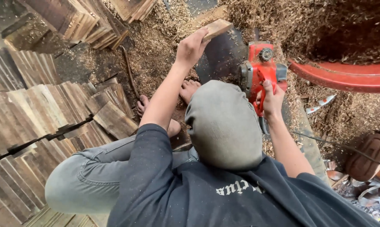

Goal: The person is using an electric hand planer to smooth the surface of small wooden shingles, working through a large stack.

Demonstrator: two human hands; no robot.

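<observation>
Hands apart — left hand [191, 47] on wood block [215, 28], right hand [272, 100] on red planer [259, 69].

One red electric planer [261, 77], one small wooden block [216, 28], one curved red chute [345, 76]. Two bare feet [189, 89], two hands: left hand [191, 48], right hand [272, 101]. Stacked wooden slats [51, 122] by the dozen, too many to count. Sawdust [316, 25] everywhere.

Overhead close view, straight down
</observation>
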